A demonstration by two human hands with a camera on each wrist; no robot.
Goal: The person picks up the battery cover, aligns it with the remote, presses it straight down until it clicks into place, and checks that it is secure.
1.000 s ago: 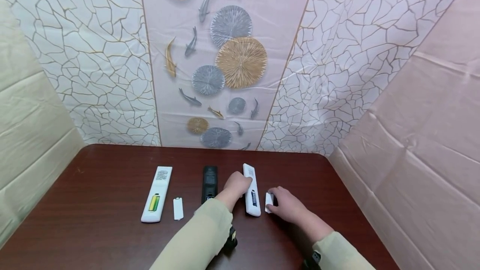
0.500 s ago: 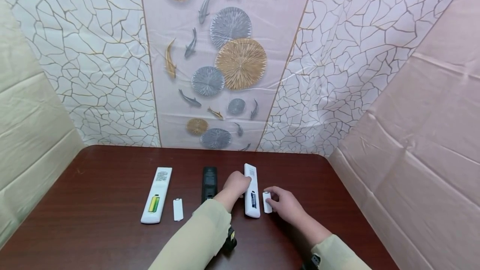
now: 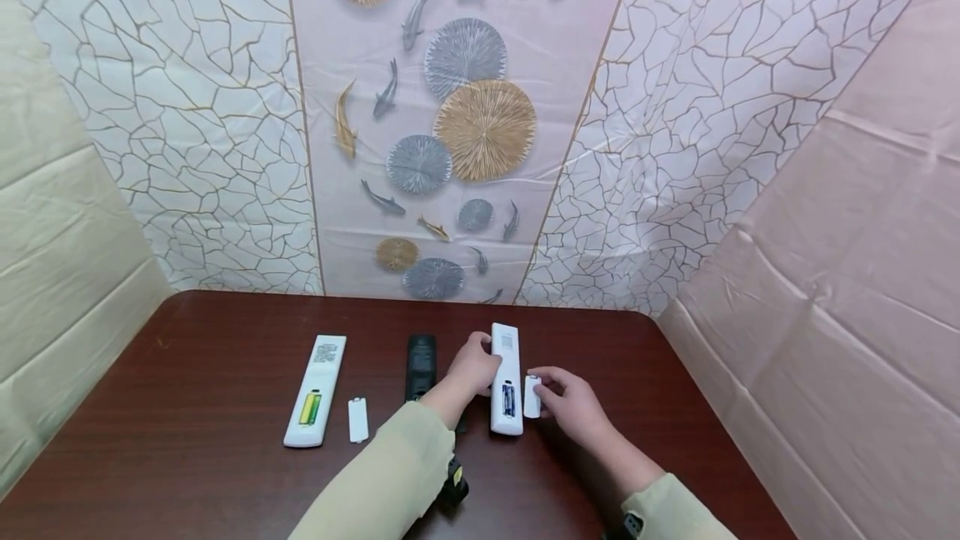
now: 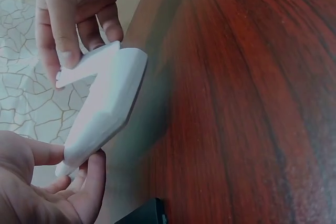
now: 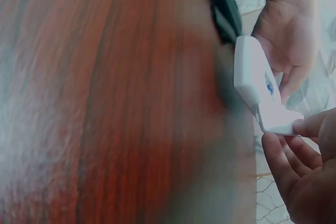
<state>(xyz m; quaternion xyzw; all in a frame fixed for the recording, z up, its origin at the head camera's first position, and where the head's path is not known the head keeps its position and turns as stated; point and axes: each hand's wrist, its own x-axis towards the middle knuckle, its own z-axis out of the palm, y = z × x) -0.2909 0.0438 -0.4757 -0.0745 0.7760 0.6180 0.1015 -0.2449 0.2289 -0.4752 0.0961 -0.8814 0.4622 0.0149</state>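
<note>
My left hand (image 3: 476, 367) grips a white remote control (image 3: 506, 357) along its upper left side, back facing up. Dark batteries (image 3: 508, 399) show in its uncovered compartment. Between thumb and fingers my right hand (image 3: 573, 407) pinches a small white battery cover (image 3: 532, 397), just right of the remote's lower end. From the left wrist view, the cover (image 4: 86, 66) overlaps the remote's (image 4: 105, 103) far end; whether they touch I cannot tell. In the right wrist view the right hand (image 5: 310, 171) holds the cover by its edge.
A black remote (image 3: 421, 365) lies left of my left hand, partly hidden by the arm. Farther left lie another white remote (image 3: 316, 390) with a yellow-green battery and a loose white cover (image 3: 357, 420). Patterned cloth (image 3: 420, 107) hangs behind the brown table (image 3: 187, 407).
The battery cover has moved left and slightly up beside the remote, with my right hand. The remote has shifted slightly right, and its battery compartment shows more clearly.
</note>
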